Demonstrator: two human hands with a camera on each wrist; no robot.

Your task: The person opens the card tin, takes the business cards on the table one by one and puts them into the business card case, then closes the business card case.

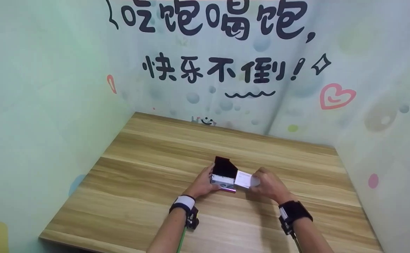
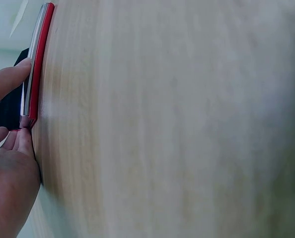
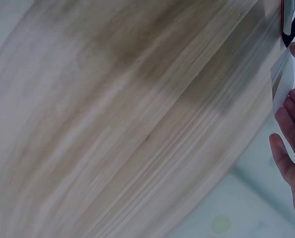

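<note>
My left hand (image 1: 204, 182) grips a card case (image 1: 225, 167) with its flap folded open. The flap's inside is black, and the lower half has a silvery face. A red outer side and a metal edge show on the case (image 2: 38, 64) in the left wrist view, with the thumb pressed on that edge. White cards (image 1: 243, 179) meet the right side of the case in the head view. Their outer end is pinched by my right hand (image 1: 270, 184). In the right wrist view the cards (image 3: 285, 84) lie between thumb and fingers, slightly spread, with the hand partly cut off.
Both hands work over a wood-grain table (image 1: 138, 189). A printed wall covering (image 1: 198, 102) encloses its back and both sides. Each wrist wears a strapped camera, the left camera (image 1: 192, 218) with a green cable.
</note>
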